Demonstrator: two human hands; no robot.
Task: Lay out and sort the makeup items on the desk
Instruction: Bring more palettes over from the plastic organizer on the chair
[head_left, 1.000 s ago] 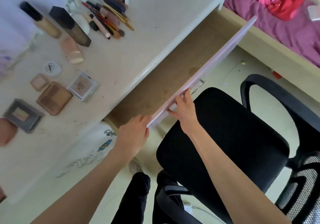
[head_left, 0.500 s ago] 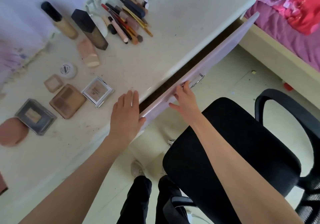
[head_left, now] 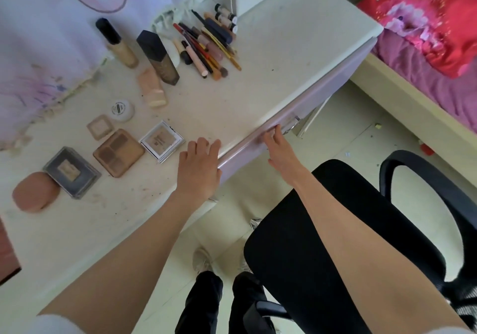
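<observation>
Makeup lies in loose groups across the pale, scuffed white counter (head_left: 271,57), seen from the head camera. The grouping reads as sorting by kind. Slim pencils and brushes (head_left: 206,47) fan together at the back. Two tall foundation bottles (head_left: 144,49) lie beside them, with a peach tube (head_left: 152,88) just in front. Flat square compacts (head_left: 118,150) and a small round white jar (head_left: 122,110) sit nearer the front edge, and a round terracotta case (head_left: 34,191) is at the far left.

The lilac drawer front (head_left: 309,111) sits flush under the counter edge, so the drawer looks closed. The left hand (head_left: 198,166) rests flat on the counter corner, its grip wide and holding nothing, probably bracing. The right hand (head_left: 277,148) touches the drawer front beside the metal handle (head_left: 293,123), fingers loosely bent against the panel; its grip holds nothing.

A black office chair (head_left: 335,230) stands just behind the arms, and a bed with a red quilt (head_left: 426,19) is at right.
</observation>
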